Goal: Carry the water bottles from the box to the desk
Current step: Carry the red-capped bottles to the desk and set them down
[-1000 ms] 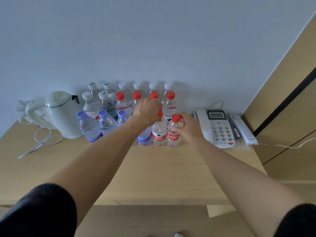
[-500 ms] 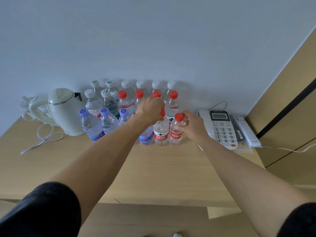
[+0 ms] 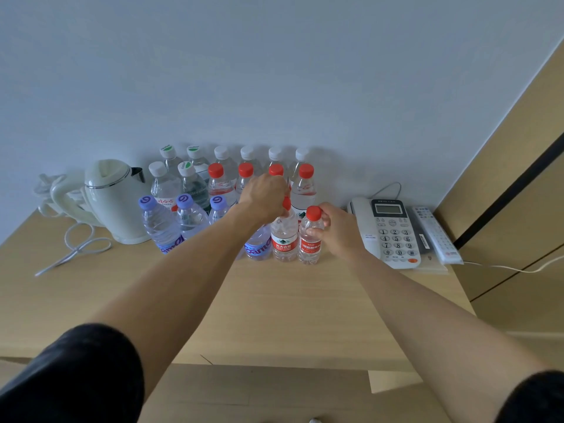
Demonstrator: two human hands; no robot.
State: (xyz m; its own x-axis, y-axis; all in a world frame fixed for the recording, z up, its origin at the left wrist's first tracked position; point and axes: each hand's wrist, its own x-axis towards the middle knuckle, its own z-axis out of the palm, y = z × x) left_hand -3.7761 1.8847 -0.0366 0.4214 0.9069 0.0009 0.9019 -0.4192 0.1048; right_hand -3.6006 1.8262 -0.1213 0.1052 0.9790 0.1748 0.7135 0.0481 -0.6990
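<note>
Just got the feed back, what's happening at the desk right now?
A person is setting two small red-capped bottles down at the front of a cluster of water bottles on the desk. The left hand grips the top of one bottle; the right hand holds the neck of the bottle beside it. Both bottles stand upright on the desk, next to the telephone. A kettle sits at the left of the cluster.

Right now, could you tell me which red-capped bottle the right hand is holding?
The right hand holds the small red-capped bottle at the front row's right end, nearest the telephone.
</note>
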